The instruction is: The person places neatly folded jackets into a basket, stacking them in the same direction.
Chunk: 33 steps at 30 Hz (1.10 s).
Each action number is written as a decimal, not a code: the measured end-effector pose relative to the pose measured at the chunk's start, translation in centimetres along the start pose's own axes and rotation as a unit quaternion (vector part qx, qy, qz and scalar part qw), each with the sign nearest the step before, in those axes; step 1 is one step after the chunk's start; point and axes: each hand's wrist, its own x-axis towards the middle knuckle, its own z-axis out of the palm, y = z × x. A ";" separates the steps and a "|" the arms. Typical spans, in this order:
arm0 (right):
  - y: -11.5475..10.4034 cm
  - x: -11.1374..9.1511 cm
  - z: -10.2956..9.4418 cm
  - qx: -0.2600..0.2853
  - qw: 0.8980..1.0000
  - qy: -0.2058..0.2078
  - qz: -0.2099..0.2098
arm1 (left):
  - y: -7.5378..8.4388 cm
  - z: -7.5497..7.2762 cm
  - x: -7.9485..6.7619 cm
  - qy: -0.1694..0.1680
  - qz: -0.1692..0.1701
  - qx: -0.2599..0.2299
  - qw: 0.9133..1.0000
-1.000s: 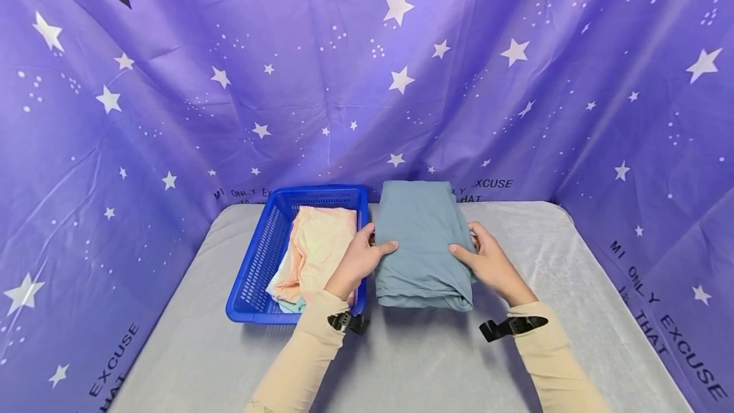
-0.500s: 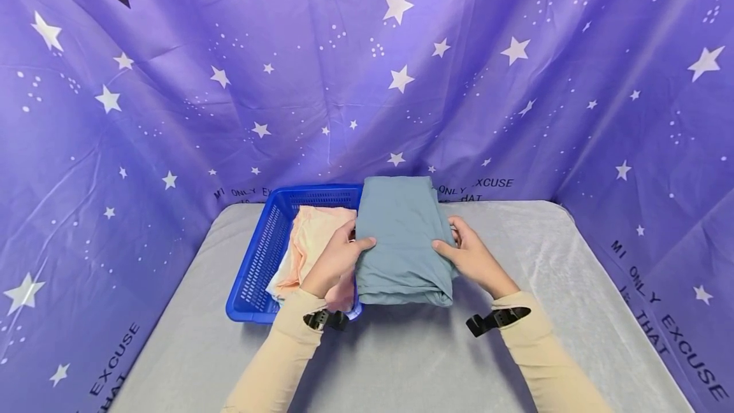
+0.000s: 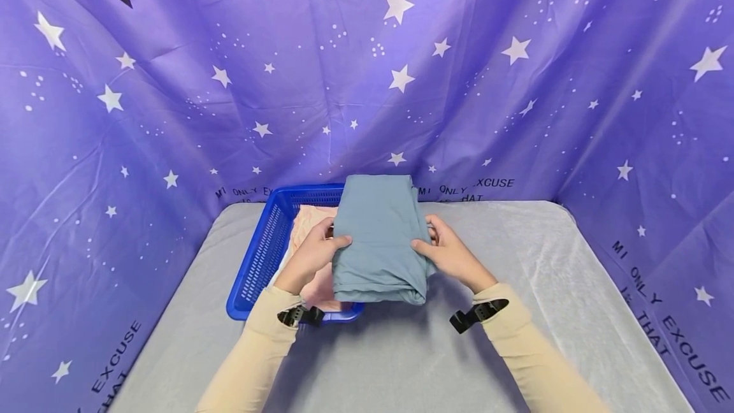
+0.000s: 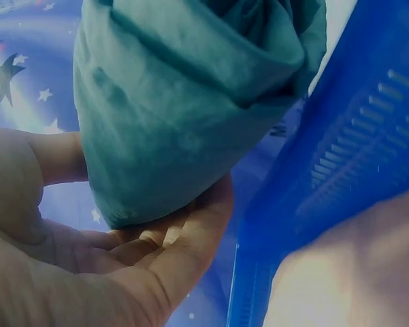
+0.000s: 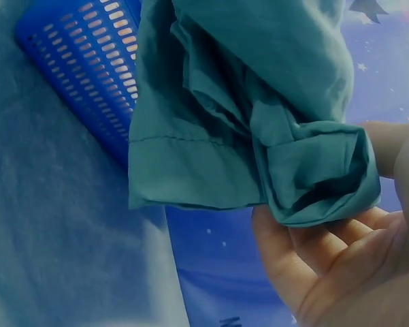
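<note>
A folded grey-green garment (image 3: 378,234) is held up between both hands, overlapping the right part of the blue basket (image 3: 248,279) in the head view. My left hand (image 3: 312,252) grips its left side, thumb on top and fingers beneath. The right hand (image 3: 455,257) pinches the opposite side in the same way. In the left wrist view the garment (image 4: 170,116) hangs beside the basket wall (image 4: 340,157). A stitched hem and loose folds show on the garment (image 5: 197,163) in the right wrist view. Peach cloth (image 3: 321,287) lies inside the basket, partly hidden by the garment and left hand.
The basket stands at the back left of a table covered in grey cloth (image 3: 516,311). A purple curtain (image 3: 355,81) printed with stars hangs behind the table and along both sides. Each wrist wears a black strap (image 3: 478,315).
Both hands have carried the folded garment leftward, from beside the basket to over its right part. More of the basket and peach cloth is now covered. The basket has stayed in place.
</note>
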 end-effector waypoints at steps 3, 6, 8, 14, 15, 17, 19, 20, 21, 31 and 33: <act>-0.2 0.4 0.7 0.009 1.000 -0.009 0.007 | -0.2 -1.0 -0.2 -0.010 -0.011 0.004 1.000; -0.3 0.8 1.6 0.021 1.000 -0.020 0.011 | -0.3 -1.9 -0.3 -0.015 -0.019 0.014 1.000; -0.2 1.1 2.1 0.028 0.999 -0.028 0.013 | -0.5 -2.4 -0.3 -0.014 -0.024 0.022 0.999; -0.1 2.2 3.7 0.034 0.998 -0.040 0.016 | -1.1 -4.2 -0.3 -0.008 -0.041 0.046 0.998; 0.0 2.4 4.0 0.034 0.998 -0.041 0.016 | -1.2 -4.5 -0.2 -0.007 -0.041 0.046 0.998; 0.1 2.8 4.4 0.033 0.998 -0.043 0.014 | -1.4 -5.0 0.0 -0.005 -0.037 0.055 0.998; 0.3 3.1 4.9 0.034 0.998 -0.043 0.015 | -1.7 -5.4 0.1 -0.003 -0.038 0.060 0.998; 0.3 3.2 5.1 0.034 0.998 -0.044 0.016 | -1.8 -5.6 0.2 -0.002 -0.040 0.060 0.997; 0.3 3.4 5.3 0.036 0.998 -0.045 0.016 | -1.9 -5.9 0.2 -0.003 -0.041 0.062 0.997; 0.5 4.3 6.9 0.028 0.998 -0.045 0.012 | -2.5 -7.5 0.3 0.005 -0.057 0.088 0.994; 0.5 4.5 7.1 0.030 0.998 -0.044 0.015 | -2.6 -7.7 0.3 0.003 -0.057 0.093 0.994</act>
